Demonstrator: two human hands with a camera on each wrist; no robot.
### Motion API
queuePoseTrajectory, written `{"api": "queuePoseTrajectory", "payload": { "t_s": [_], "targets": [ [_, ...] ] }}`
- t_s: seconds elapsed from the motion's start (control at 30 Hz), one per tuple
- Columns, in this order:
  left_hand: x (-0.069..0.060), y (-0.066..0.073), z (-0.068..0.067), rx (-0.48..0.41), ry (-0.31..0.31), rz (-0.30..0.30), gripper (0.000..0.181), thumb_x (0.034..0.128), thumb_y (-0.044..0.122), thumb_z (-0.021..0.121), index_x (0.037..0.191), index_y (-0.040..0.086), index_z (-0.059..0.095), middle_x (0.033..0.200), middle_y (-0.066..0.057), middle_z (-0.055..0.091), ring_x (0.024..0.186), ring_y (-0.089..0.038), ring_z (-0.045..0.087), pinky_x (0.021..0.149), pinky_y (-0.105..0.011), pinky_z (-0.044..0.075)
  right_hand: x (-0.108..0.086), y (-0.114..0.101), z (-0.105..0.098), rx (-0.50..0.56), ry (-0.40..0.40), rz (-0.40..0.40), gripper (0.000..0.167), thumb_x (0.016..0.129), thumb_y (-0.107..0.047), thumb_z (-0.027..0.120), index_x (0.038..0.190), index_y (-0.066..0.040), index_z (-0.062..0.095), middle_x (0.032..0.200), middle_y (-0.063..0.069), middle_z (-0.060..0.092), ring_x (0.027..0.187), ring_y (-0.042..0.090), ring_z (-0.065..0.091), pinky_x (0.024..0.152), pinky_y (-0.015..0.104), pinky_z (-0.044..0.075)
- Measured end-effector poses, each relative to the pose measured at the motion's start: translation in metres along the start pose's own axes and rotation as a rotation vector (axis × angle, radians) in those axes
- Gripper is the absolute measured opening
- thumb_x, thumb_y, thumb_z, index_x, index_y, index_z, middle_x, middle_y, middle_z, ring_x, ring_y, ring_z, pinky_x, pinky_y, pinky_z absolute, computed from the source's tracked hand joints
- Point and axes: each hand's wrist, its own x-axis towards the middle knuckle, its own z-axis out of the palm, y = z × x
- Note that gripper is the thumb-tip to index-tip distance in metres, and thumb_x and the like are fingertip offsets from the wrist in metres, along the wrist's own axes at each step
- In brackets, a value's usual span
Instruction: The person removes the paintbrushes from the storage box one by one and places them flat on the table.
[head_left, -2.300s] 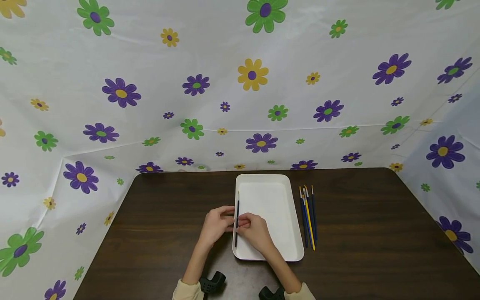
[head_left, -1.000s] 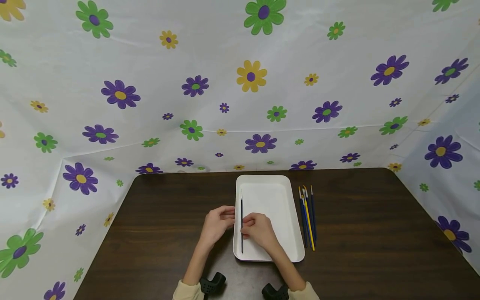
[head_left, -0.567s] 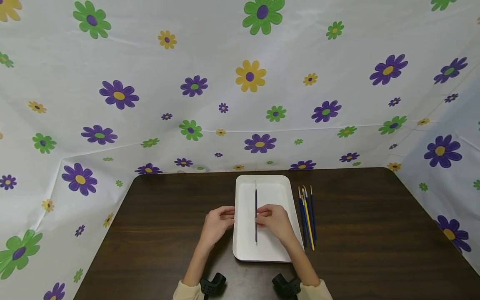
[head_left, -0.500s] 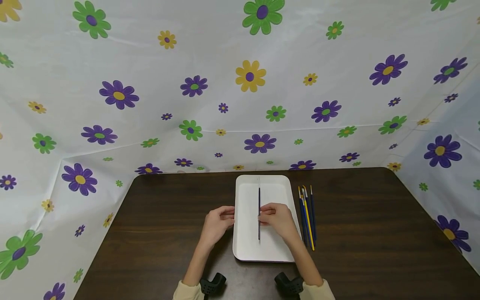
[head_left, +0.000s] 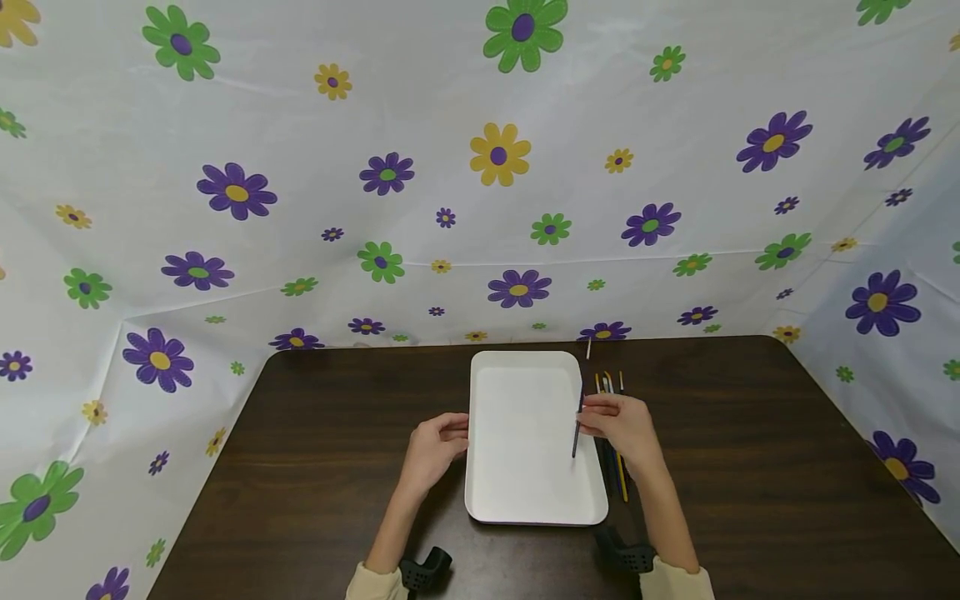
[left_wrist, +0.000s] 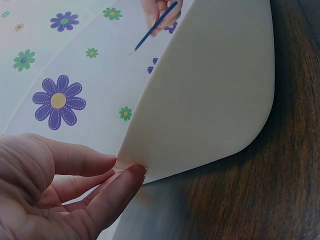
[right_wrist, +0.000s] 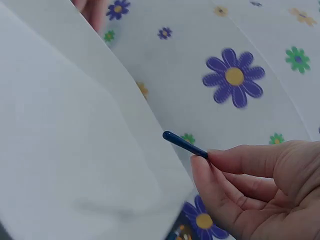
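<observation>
A slim paintbrush [head_left: 576,440] with a dark blue handle is pinched between the thumb and fingertips of my right hand [head_left: 626,427], over the right rim of the white tray. Its handle end [right_wrist: 175,139] sticks out past the fingertips in the right wrist view. The white rectangular tray [head_left: 525,442] stands at the table's middle with nothing lying in it. At its left edge, my left hand [head_left: 435,448] holds the rim between thumb and fingers; the left wrist view shows the thumb [left_wrist: 127,182] against the tray's outer side.
Several paintbrushes, among them a yellow one [head_left: 624,485], lie side by side just right of the tray, partly hidden by my right hand. The dark wooden table [head_left: 322,433] ends at the back against a white flowered cloth [head_left: 420,100].
My right hand has lifted the paintbrush out of the tray's left side and carried it rightward across to the right rim. My left hand has stayed at the left edge.
</observation>
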Motion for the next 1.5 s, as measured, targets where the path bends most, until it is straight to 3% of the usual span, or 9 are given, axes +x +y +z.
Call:
{"api": "queuePoseTrajectory", "payload": {
  "t_s": [0.27, 0.47, 0.6, 0.73, 1.13, 1.5],
  "targets": [
    [0.000, 0.000, -0.001, -0.004, 0.003, 0.003, 0.032, 0.0906, -0.008, 0.067, 0.122, -0.014, 0.067, 0.110, -0.026, 0.073, 0.100, -0.036, 0.073, 0.078, -0.042, 0.064, 0.000, 0.002, -0.016, 0.027, 0.019, -0.006, 0.038, 0.096, 0.006, 0.067, 0.128, 0.024, 0.055, 0.098, 0.018, 0.074, 0.074, 0.009, 0.073, 0.072, 0.025, 0.063],
    [0.001, -0.001, -0.001, 0.000, 0.000, 0.002, 0.032, 0.0901, -0.009, 0.067, 0.121, -0.014, 0.068, 0.109, -0.026, 0.073, 0.099, -0.035, 0.073, 0.077, -0.038, 0.065, 0.001, 0.005, -0.024, 0.027, 0.029, 0.008, 0.039, 0.096, 0.007, 0.067, 0.128, 0.025, 0.055, 0.095, 0.014, 0.075, 0.074, 0.009, 0.073, 0.073, 0.028, 0.064],
    [0.000, 0.001, 0.000, -0.013, -0.001, 0.013, 0.032, 0.0906, -0.009, 0.067, 0.122, -0.017, 0.066, 0.110, -0.030, 0.072, 0.100, -0.039, 0.072, 0.077, -0.043, 0.065, 0.001, 0.007, -0.031, 0.019, 0.029, 0.009, 0.040, 0.096, 0.007, 0.067, 0.128, 0.025, 0.054, 0.096, 0.014, 0.074, 0.073, 0.009, 0.073, 0.073, 0.027, 0.063],
    [0.000, 0.001, 0.000, -0.018, -0.001, 0.015, 0.033, 0.0906, -0.009, 0.067, 0.122, -0.018, 0.065, 0.110, -0.031, 0.071, 0.101, -0.041, 0.072, 0.078, -0.047, 0.064, 0.000, 0.010, -0.039, -0.018, 0.039, -0.003, 0.039, 0.096, 0.007, 0.066, 0.127, 0.026, 0.053, 0.094, 0.016, 0.074, 0.073, 0.010, 0.073, 0.071, 0.026, 0.063],
    [0.001, -0.001, -0.001, 0.001, -0.006, 0.005, 0.032, 0.0906, -0.009, 0.066, 0.122, -0.014, 0.067, 0.110, -0.026, 0.073, 0.100, -0.035, 0.073, 0.078, -0.040, 0.064, 0.001, 0.025, -0.057, -0.189, 0.097, 0.028, 0.033, 0.095, 0.008, 0.065, 0.123, 0.025, 0.058, 0.094, 0.019, 0.073, 0.073, 0.012, 0.073, 0.068, 0.025, 0.063],
    [0.000, 0.001, 0.000, -0.004, -0.002, -0.001, 0.032, 0.0908, -0.009, 0.066, 0.122, -0.015, 0.067, 0.110, -0.027, 0.072, 0.100, -0.037, 0.073, 0.079, -0.042, 0.064, 0.001, 0.028, -0.062, -0.281, 0.129, 0.052, 0.027, 0.092, 0.011, 0.064, 0.116, 0.025, 0.061, 0.082, 0.015, 0.073, 0.064, 0.013, 0.071, 0.062, 0.026, 0.063]
  ]
}}
